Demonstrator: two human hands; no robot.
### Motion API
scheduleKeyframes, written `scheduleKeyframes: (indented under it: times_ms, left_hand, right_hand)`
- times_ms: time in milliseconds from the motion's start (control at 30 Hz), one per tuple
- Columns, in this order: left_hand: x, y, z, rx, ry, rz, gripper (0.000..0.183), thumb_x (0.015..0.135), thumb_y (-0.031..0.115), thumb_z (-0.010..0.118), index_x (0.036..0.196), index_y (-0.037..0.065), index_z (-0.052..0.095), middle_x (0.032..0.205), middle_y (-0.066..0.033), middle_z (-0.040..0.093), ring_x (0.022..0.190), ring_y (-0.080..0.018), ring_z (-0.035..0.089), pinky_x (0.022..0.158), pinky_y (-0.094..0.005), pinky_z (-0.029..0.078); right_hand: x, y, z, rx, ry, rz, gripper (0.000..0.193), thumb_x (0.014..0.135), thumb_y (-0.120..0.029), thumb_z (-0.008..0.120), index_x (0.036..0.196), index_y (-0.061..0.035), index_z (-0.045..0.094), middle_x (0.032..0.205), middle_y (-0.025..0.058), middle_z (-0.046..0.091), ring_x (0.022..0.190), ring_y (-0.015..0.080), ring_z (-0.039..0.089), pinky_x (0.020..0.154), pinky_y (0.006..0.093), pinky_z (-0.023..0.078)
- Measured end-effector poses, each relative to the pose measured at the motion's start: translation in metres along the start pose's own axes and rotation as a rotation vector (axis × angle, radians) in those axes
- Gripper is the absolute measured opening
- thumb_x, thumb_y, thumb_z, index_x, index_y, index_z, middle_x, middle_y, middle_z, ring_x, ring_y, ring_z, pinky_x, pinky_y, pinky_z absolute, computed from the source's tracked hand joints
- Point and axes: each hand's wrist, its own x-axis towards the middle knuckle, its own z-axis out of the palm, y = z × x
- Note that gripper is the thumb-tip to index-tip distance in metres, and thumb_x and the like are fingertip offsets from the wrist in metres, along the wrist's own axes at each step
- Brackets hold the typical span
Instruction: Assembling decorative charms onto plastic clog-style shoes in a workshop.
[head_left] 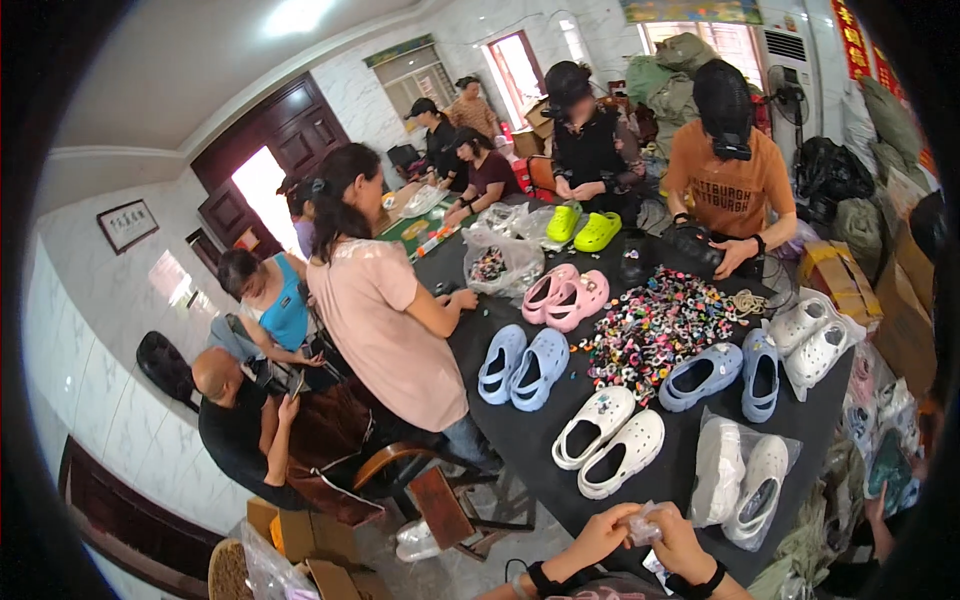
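A small crumpled see-through plastic bag [645, 524] is pinched between my two hands near the table's front edge. My left hand [598, 537] grips it from the left, and my right hand [680, 549] closes on its right side. What the bag contains, if anything, is too small to make out. Just beyond my hands stands a pair of white clogs [622, 456], the left one bearing small charms. To the right, another white pair [752, 500] lies in a see-through bag. Farther up is a heap of colourful shoe charms [660, 325].
Blue clogs [540, 369], pink clogs [575, 300] and lime-green clogs [597, 231] stand on the black-covered table [535, 450]. Bagged charms [490, 262] lie at its far left. Several people are around it; a person in orange [735, 185] handles a black clog [693, 245]. A wooden stool [440, 508] is at left.
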Motion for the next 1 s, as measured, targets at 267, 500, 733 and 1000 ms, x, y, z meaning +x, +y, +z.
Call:
scheduleKeyframes:
  times_ms: [267,500,733,1000]
  left_hand:
    - [-0.047,-0.012,-0.004,-0.24,0.338,0.245,0.041,0.085,-0.01,0.05,0.124,0.002,0.047,0.118,-0.0109,0.055,0.095,-0.0145,0.06,0.078,-0.0267,0.051]
    - [-0.059,-0.001,-0.011,-0.019,0.168,0.044,0.029,0.084,-0.002,0.06,0.112,-0.003,0.055,0.1,-0.0059,0.06,0.09,-0.0118,0.06,0.08,-0.0265,0.049]
    - [-0.043,0.016,0.004,0.07,0.039,0.161,0.023,0.075,0.0,0.064,0.095,0.0,0.053,0.082,-0.001,0.056,0.073,-0.0055,0.05,0.062,-0.0222,0.043]
    - [-0.044,0.031,-0.013,0.264,0.131,0.24,0.026,0.079,0.007,0.069,0.1,-0.001,0.054,0.079,-0.0096,0.063,0.067,-0.0166,0.062,0.059,-0.029,0.048]
  right_hand:
    - [0.001,-0.034,0.006,0.151,-0.182,-0.213,0.044,0.076,-0.005,0.06,0.118,-0.0061,0.048,0.117,0.023,0.049,0.113,0.0419,0.045,0.092,0.0457,0.043]
    - [-0.007,-0.052,-0.006,0.162,-0.258,-0.241,0.025,0.085,-0.005,0.058,0.11,-0.0034,0.058,0.121,0.0217,0.047,0.113,0.0386,0.048,0.097,0.0418,0.041]
    - [-0.028,-0.047,-0.008,0.045,-0.239,-0.02,0.04,0.074,0.007,0.064,0.11,-0.0115,0.063,0.114,0.0189,0.05,0.104,0.0356,0.052,0.088,0.0396,0.046]
    - [-0.008,-0.033,0.035,0.061,0.161,-0.04,0.037,0.065,0.008,0.06,0.099,-0.0028,0.055,0.091,0.0139,0.056,0.08,0.0274,0.057,0.07,0.032,0.046]
